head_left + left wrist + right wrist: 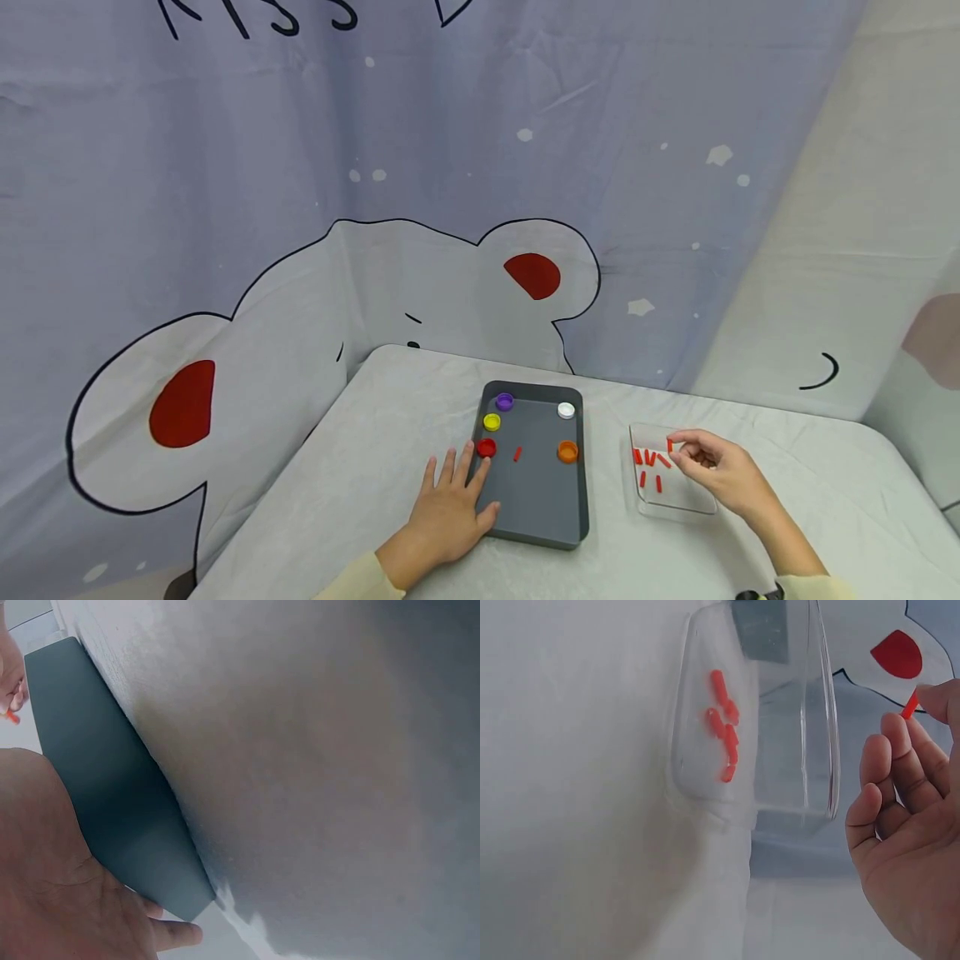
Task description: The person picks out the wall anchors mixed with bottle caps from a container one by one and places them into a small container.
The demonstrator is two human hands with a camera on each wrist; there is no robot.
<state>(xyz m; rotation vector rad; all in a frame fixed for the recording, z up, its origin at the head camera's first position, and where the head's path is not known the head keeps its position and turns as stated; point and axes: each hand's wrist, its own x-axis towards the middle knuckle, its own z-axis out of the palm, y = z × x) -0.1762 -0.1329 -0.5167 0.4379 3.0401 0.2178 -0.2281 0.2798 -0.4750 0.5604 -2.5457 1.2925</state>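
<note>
My right hand [720, 473] pinches a small red stick [910, 705] between thumb and index finger, raised over the clear plastic box [678, 506]. Several more red sticks [658, 483] lie scattered on the bottom of that box. With fingers spread and straight, my left hand [447, 510] rests at the left edge of the grey tray [534, 510], fingertips close to a round red cap [487, 448]. One loose red stick [517, 454] lies on the tray floor. In the left wrist view the palm is against the tray's outer wall [112, 765].
Along the tray's left side are a yellow cap [491, 422] and a purple cap [505, 402]. A white cap [566, 410] and an orange cap [567, 452] sit along its right side. White cloth [397, 433] covers the table, and a printed curtain [450, 167] hangs behind.
</note>
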